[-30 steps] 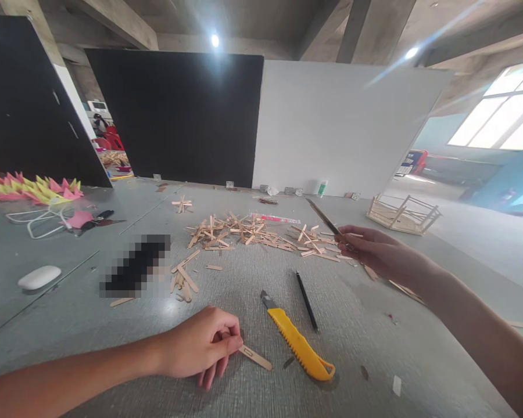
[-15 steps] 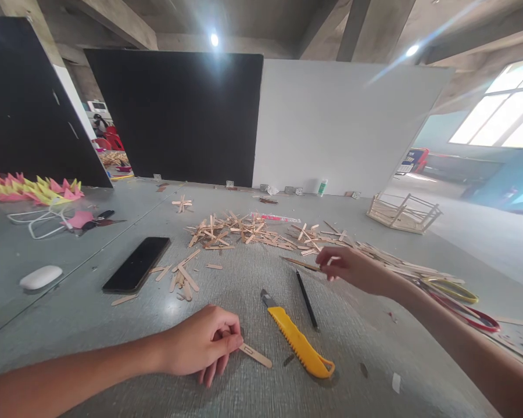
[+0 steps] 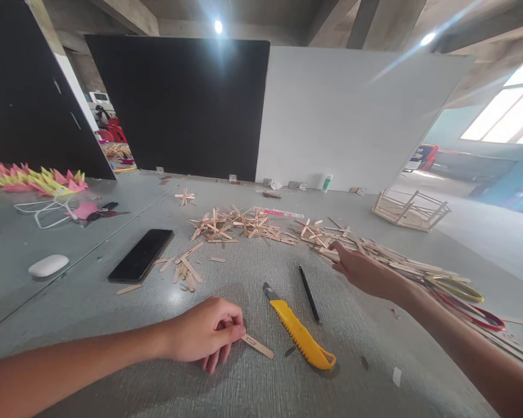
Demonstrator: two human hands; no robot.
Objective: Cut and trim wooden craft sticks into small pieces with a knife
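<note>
My left hand rests on the grey table, thumb and fingers pinching a wooden craft stick. A small rectangle is marked or cut in that stick; its other end is hidden in the hand. My right hand reaches to the right part of the loose craft-stick pile, index finger and thumb apart. Whether its fingertips still touch a thin stick there is hard to make out. Between the hands lie a yellow utility knife, blade end pointing away, and a black pen or pencil.
A phone and a white case lie to the left. Scissors with yellow and red handles are beside my right forearm. Behind stand a small stick-built frame, a glue tube and upright black and white boards.
My right hand has moved away and slightly right to the pile. The thin pointed stick it held no longer shows out in front of the pen. My left hand keeps its craft stick.
</note>
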